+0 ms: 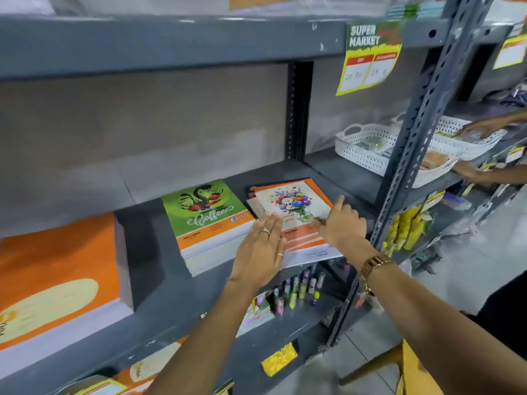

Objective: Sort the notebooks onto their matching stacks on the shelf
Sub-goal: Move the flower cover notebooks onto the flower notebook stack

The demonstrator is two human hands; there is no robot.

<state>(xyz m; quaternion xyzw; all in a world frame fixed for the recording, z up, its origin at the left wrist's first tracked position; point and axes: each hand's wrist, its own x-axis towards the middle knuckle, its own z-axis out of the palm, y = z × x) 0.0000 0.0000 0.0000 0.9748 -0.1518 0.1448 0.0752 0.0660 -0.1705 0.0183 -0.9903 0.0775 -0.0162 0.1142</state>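
Note:
On the grey shelf (pixel 336 172) a notebook with a flower-bouquet cover and orange border (pixel 291 203) lies on top of a small, uneven stack. My left hand (pixel 261 252) rests flat with fingers together on that stack's left front edge. My right hand (pixel 340 223) presses the right side of the cover, index finger stretched out along the edge. To the left stands a thicker stack topped by a green "Coffee" notebook (pixel 202 212). Further left a tall stack of orange notebooks (pixel 54 269) sits at the shelf's front.
A perforated steel upright (pixel 419 132) stands just right of my right hand. Behind it are white perforated baskets (pixel 368 149), where another person's hands (pixel 484 126) work. A yellow price tag (pixel 368 61) hangs from the upper shelf. Small bottles (pixel 296 289) fill the shelf below.

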